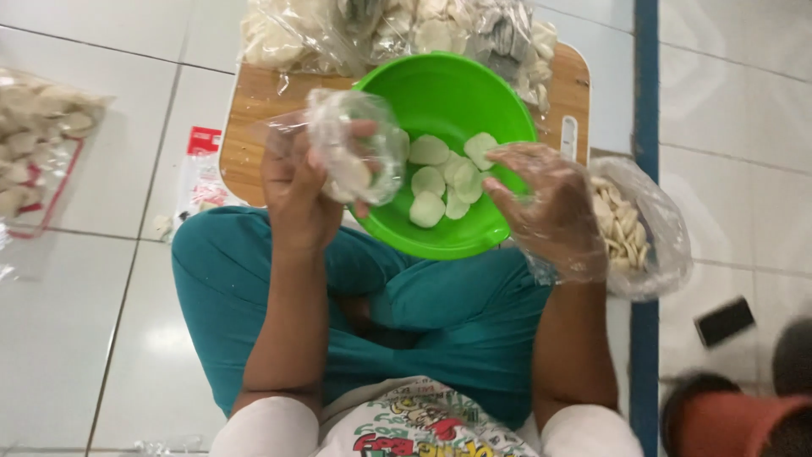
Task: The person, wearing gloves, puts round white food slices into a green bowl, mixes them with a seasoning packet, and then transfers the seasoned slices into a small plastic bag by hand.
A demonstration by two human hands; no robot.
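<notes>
The head camera looks down on a person sitting cross-legged on a white tiled floor [101, 338], in teal trousers [440, 313]. The left hand [296, 190] is raised over the lap and clenched around a small clear plastic bag [355, 152] with a few pale round crackers inside; the bag bulges above the fingers, just at the rim of a green plastic bowl [440, 93]. The right hand [545, 199], covered by a thin transparent glove, is released and holds nothing, its fingers spread over the bowl's right edge, close to the pale round crackers [444, 178] lying in the bottom of the bowl. The bowl rests partly on the person's knees and partly on a wooden cutting board [254, 106] on the floor. Beyond the board lies a large clear bag of crackers [288, 34]. Just beside the right wrist sits another open bag of crackers [647, 228]. A sealed packet of crackers [38, 144] lies well apart at the far left.
</notes>
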